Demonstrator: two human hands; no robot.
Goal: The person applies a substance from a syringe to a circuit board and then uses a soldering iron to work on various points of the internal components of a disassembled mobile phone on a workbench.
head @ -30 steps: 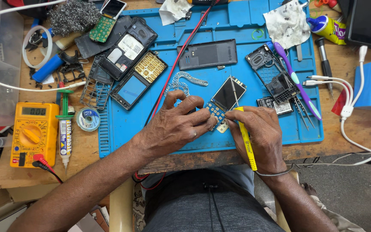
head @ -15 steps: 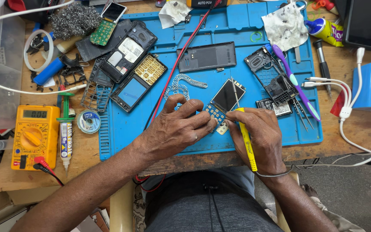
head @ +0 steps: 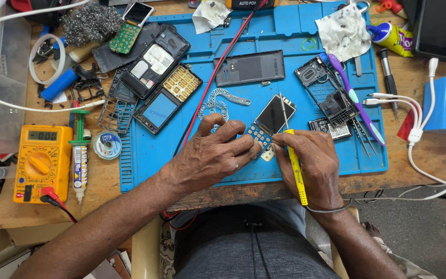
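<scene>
- Head view: left hand (head: 210,157) lies flat-curled on the blue mat (head: 305,31), fingertips pinning the lower, keypad end of a small phone board (head: 267,124); it presses down and does not wrap the board.
- Right hand (head: 311,165) is closed in a pen grip around a yellow-handled soldering iron (head: 296,168); the thin tip reaches up past the knuckles onto the board's dark screen.
- The board sits just beyond both hands' fingertips, between them, tilted diagonally.
- Judgement: the board is light, thin, stiff but fragile, with breakable screen glass; best held by the edges or keypad end, away from the hot tip.
- Solder wire coil (head: 223,98) lies just above the left hand; tweezers (head: 360,135) are right of the right hand.
</scene>
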